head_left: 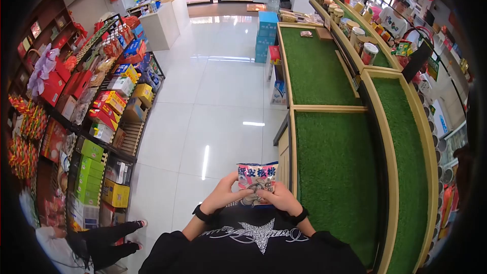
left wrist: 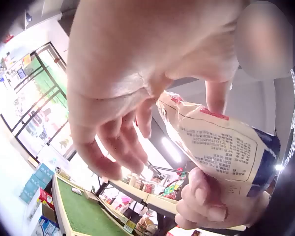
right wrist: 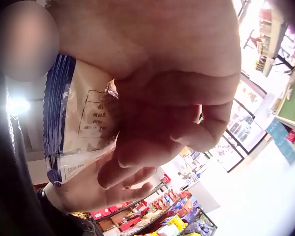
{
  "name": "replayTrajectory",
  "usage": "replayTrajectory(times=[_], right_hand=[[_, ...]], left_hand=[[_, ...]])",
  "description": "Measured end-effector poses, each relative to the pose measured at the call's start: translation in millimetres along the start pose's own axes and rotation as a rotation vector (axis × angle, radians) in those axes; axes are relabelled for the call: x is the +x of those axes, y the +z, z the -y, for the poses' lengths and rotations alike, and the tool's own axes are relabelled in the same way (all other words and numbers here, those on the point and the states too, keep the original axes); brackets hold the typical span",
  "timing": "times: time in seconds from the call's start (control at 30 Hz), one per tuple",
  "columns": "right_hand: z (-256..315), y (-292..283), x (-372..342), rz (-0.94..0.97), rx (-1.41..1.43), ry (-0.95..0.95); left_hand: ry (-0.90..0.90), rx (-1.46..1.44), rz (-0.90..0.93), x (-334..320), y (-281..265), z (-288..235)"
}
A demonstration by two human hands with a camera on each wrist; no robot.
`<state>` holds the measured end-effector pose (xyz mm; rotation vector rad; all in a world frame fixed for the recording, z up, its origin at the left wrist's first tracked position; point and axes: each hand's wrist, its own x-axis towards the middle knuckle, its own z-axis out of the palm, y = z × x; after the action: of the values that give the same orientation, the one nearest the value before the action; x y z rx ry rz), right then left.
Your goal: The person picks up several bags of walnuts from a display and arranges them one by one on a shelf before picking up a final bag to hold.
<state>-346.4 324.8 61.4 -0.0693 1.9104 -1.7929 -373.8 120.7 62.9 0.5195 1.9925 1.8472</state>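
A small plastic walnut packet, pink and cream with large dark lettering, is held upright at chest height. My left hand holds its left side, thumb across the front. From the other side my right hand grips the lower right, its thumb also on the front. In the left wrist view the packet's back shows printed text and a dark blue end seam; the left fingers hang loosely beside it. Curled right fingers lie against the back in the right wrist view.
Right of me stands a wood-framed display counter with green turf. Jars line its raised shelf. Shelves of boxed goods run along the left, where another person stands. Blue boxes are stacked ahead beside the tiled aisle.
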Motion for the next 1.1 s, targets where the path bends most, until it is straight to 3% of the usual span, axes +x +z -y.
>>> replayTrajectory(times=[0.07,0.23,0.3,0.37,0.43,0.5,0.57,0.7,0.83,0.9,1.1], right_hand=[[9.3,-5.5,3.7,-0.046,0.105,0.021],[15.7,-28.7,29.8,-0.174,0.249,0.051],[9.8,-36.2,53.4,-0.209,0.17,-0.135],[24.8,-35.9,76.2,-0.263,0.141,-0.213],[38.8,-39.2,99.2,-0.228,0.193,-0.068],[53.7,-37.7,124.8,-0.251,0.137,-0.066],[68.3,-32.0,147.8,-0.248,-0.109,-0.222],[89.1,-24.6,195.9,-0.245,-0.159,-0.168],[90.2,-20.3,227.7,-0.307,-0.249,-0.228],[79.4,-24.3,241.2,-0.333,-0.232,-0.199],[99.0,-46.7,288.5,-0.214,-0.264,-0.264]], left_hand=[[0.174,0.055,-0.073,22.1,-2.0,-7.2],[0.209,0.09,-0.02,82.4,-35.1,-19.6],[0.214,0.175,0.171,108.0,-50.1,-14.6],[0.254,0.142,0.184,125.5,-61.5,-1.1],[-0.119,-0.087,0.351,141.1,-80.9,5.1],[-0.024,-0.029,0.28,150.9,-99.0,2.6],[0.018,0.132,0.271,158.4,-122.3,5.0],[-0.004,0.235,0.234,180.7,-166.0,16.2],[-0.056,0.132,0.23,195.0,-194.5,15.3],[0.015,0.187,0.234,200.1,-207.1,12.9],[-0.037,0.123,0.214,226.4,-230.9,17.5]])
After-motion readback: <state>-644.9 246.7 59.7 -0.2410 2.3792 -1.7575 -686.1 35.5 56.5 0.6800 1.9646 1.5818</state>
